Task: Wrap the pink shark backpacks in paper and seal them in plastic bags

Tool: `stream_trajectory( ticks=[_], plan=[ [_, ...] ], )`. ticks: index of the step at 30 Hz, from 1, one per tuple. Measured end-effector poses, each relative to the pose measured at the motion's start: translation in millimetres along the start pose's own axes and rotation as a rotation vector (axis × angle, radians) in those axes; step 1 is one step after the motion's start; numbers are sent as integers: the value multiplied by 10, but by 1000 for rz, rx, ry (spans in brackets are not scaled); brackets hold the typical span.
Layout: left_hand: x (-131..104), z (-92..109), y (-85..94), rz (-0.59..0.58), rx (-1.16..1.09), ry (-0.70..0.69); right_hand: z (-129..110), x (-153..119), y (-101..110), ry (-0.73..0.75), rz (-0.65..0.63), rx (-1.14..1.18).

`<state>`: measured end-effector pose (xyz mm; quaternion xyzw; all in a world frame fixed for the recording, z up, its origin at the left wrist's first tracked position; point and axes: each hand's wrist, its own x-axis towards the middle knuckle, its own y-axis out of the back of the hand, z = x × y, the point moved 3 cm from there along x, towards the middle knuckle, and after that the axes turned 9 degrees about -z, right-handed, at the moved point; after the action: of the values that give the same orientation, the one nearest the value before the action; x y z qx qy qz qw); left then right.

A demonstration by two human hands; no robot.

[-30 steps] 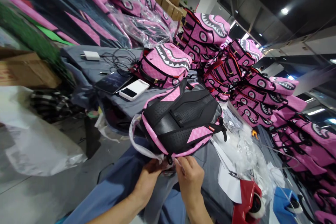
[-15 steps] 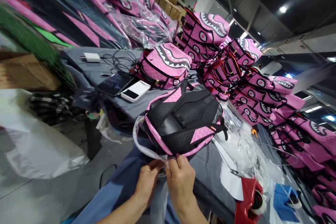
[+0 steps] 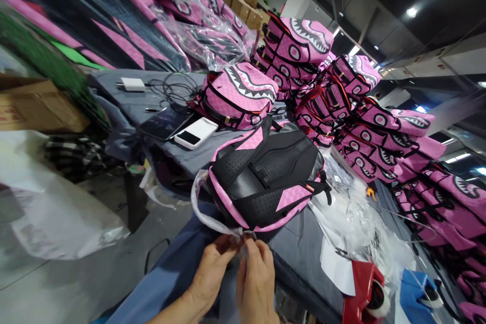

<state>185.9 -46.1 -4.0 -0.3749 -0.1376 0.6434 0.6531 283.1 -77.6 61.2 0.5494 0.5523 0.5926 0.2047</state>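
Note:
A pink and black backpack (image 3: 261,172) lies with its strap side up on the grey cloth-covered table. A whitish clear plastic strip (image 3: 203,215) loops from its left side round to its near edge. At that edge my left hand (image 3: 212,266) pinches the strip between thumb and fingers. Close beside it, my right hand (image 3: 256,273) is closed on the same strip, its fingertips bent together. The point where the fingers meet is partly hidden, so I cannot tell whether the strip is knotted there.
Stacked pink backpacks (image 3: 296,45) rise behind and to the right. A white phone-like device (image 3: 196,132) lies left of the backpack. At the right are crumpled plastic (image 3: 360,217), a red tape dispenser (image 3: 362,288) and a blue one (image 3: 417,293).
My right hand has moved slightly down and left, its fingers now more drawn together. Both hands keep their hold on the plastic strip. The backpack stays nearly where it was.

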Motion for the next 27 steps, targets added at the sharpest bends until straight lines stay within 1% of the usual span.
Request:
stream_trajectory(
  ticks=[2, 4, 6, 8, 12, 15, 18, 21, 24, 27],
  plan=[
    [6, -12, 2, 24, -1, 30, 34, -21, 1, 15, 30, 78],
    [12, -7, -5, 47, 19, 41, 62, -32, 36, 44, 88, 126],
    [14, 6, -24, 58, 31, 43, 86, -28, 72, 56, 148, 132],
    [15, 18, -43, 70, 26, 42, 114, -8, 77, 23, 198, 98],
    [34, 37, -61, 96, 20, -3, 172, 66, -57, -119, 225, -15],
    [59, 39, -53, 103, 38, -19, 196, 129, -181, -162, 242, -34],
    [60, 37, -11, 111, 62, -4, 189, 176, -219, -128, 285, -82],
    [35, 51, 64, 150, 152, 24, 163, 206, -192, -60, 288, -145],
    [14, 110, 106, 181, 290, 27, 132, 225, -151, 11, 261, -186],
    [14, 205, 72, 169, 406, 9, 99, 226, -129, 64, 202, -254]
  ],
)
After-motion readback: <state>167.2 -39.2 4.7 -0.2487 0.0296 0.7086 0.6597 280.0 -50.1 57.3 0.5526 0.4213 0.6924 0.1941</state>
